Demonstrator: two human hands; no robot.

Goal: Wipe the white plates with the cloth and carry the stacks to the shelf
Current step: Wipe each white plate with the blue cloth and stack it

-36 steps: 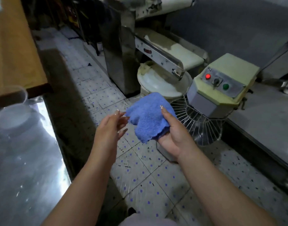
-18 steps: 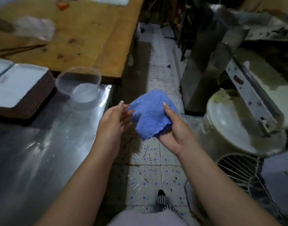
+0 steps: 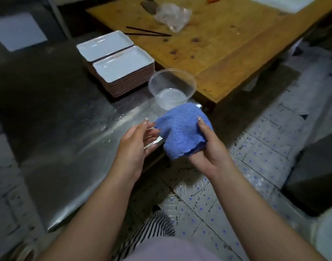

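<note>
The blue cloth (image 3: 182, 129) sits just right of frame centre, draped over the right hand (image 3: 208, 149), whose thumb pins it from above while the fingers under it are hidden. At its nine o'clock the left hand (image 3: 137, 142) has its grip apart, fingers relaxed, fingertips at the cloth's edge; contact is hard to tell. Just beyond the cloth, at twelve o'clock, a clear plastic bowl (image 3: 171, 89) holds water on the steel counter (image 3: 54, 140). At eleven o'clock two stacks of white plates (image 3: 122, 67) stand side by side. A wooden table (image 3: 218, 40) lies at one o'clock. No writing is readable; motion blur softens the edges.
</note>
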